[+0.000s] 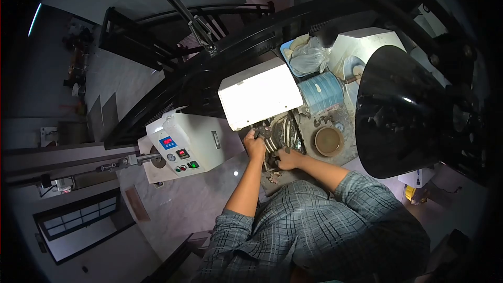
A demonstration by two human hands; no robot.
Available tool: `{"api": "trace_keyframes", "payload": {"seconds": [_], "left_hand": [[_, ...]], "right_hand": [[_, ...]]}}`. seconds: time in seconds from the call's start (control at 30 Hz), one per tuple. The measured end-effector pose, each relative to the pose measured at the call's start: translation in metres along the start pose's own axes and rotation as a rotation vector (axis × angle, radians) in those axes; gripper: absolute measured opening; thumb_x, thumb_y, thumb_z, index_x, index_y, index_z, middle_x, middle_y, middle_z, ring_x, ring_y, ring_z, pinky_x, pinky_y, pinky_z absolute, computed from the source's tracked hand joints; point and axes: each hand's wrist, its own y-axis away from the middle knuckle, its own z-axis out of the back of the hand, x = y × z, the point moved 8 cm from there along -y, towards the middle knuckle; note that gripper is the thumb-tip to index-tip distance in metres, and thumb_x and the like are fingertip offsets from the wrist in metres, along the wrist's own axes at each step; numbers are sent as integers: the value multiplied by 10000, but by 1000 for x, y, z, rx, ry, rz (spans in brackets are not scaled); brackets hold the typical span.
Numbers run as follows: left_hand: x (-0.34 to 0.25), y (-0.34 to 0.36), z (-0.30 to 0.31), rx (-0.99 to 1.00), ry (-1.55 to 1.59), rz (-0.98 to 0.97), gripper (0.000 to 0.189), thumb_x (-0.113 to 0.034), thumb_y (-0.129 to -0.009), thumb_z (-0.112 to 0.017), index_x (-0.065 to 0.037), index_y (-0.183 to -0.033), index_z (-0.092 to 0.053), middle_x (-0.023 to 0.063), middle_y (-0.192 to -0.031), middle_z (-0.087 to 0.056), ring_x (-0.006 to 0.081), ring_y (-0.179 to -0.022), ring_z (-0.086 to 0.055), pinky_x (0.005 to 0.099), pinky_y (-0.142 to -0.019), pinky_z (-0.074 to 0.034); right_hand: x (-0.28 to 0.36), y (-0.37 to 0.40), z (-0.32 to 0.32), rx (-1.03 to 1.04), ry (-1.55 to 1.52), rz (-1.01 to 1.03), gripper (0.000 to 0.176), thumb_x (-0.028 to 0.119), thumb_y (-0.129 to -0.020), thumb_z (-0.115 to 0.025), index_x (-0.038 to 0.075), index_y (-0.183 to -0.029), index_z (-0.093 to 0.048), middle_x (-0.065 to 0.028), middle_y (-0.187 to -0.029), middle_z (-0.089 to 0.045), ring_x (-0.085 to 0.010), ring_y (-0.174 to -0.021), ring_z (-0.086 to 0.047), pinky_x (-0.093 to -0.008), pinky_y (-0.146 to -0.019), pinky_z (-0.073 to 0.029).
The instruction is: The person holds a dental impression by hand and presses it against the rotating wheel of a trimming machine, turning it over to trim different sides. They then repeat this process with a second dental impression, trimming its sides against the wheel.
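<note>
Both hands are at a dark, mud-coloured tray below the front edge of a bright white box-shaped housing. My left hand is closed near the tray's left side, its fingers around something dark that I cannot make out. On the right, my right hand is closed with dark stains on its fingers; what it holds, if anything, is hidden. Several pale curved strips lie between the two hands. A round brown bowl stands to the right of the tray.
A white control box with red displays stands at the left. Behind the bowl are a ribbed blue cylinder and a blue basin with plastic bags. A large black lamp shade hangs at the right.
</note>
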Motion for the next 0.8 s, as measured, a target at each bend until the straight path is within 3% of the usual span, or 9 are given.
{"api": "trace_keyframes", "payload": {"seconds": [0.07,0.13,0.17,0.2,0.27,0.3,0.4,0.47,0.8], "left_hand": [[-20,12,-2,-71,-39,3,188,105,-634,-481,9,-758,-587,11,-694,-577,96,-639,-494,227,-614,-397],[-23,17,0,-136,-81,9,195,106,-634,-482,6,-763,-588,11,-694,-576,94,-641,-493,224,-615,-394],[-21,15,-1,-115,-98,-2,205,107,-634,-475,3,-769,-588,8,-689,-572,95,-637,-491,227,-613,-393],[-21,15,-3,-95,-114,-11,214,109,-633,-469,0,-774,-588,5,-683,-568,96,-633,-490,229,-610,-393],[-19,14,-3,-87,-169,-1,223,113,-633,-458,3,-777,-588,5,-689,-563,99,-636,-489,227,-609,-392],[-17,15,-3,-82,-224,8,231,116,-632,-448,6,-780,-588,6,-696,-558,101,-639,-489,225,-607,-391],[50,-2,-11,-30,269,211,255,127,-630,-425,10,-787,-588,17,-735,-554,105,-668,-490,219,-606,-389],[57,-7,-16,-13,322,212,268,134,-626,-417,14,-795,-587,24,-755,-551,107,-683,-490,217,-606,-388],[75,-17,-14,-234,411,436,290,121,-664,-412,76,-929,-521,63,-748,-541,118,-636,-479,225,-575,-377]], "right_hand": [[-35,-20,-6,-169,-54,9,332,141,-710,-444,-34,-954,-585,-251,-813,-580,-375,-817,-561,-396,-760,-450],[-68,-10,2,130,-492,-496,302,82,-724,-401,-25,-927,-597,-203,-820,-591,-288,-775,-574,-346,-686,-459],[-52,-10,26,-149,-626,-174,274,10,-725,-405,-36,-926,-586,-138,-755,-586,-218,-719,-556,-295,-639,-446],[-60,-12,24,-150,-628,-177,274,10,-725,-405,-36,-926,-586,-138,-755,-586,-218,-719,-556,-295,-639,-446],[-43,-9,57,-529,-182,215,217,-23,-724,-455,-45,-901,-579,-127,-738,-579,-205,-706,-542,-289,-641,-442],[-28,0,71,-599,-614,289,161,4,-719,-522,-58,-859,-572,-185,-753,-578,-279,-724,-569,-323,-646,-449],[7,9,94,-669,-205,209,118,43,-708,-527,-75,-714,-541,-270,-764,-543,-410,-733,-535,-407,-635,-426],[-9,-12,90,-652,-142,147,166,49,-699,-564,-70,-813,-553,-267,-832,-557,-418,-796,-530,-410,-675,-442],[-1,-22,100,-956,-40,219,149,37,-630,-600,-49,-626,-478,-255,-621,-507,-425,-651,-517,-468,-583,-414]]}}
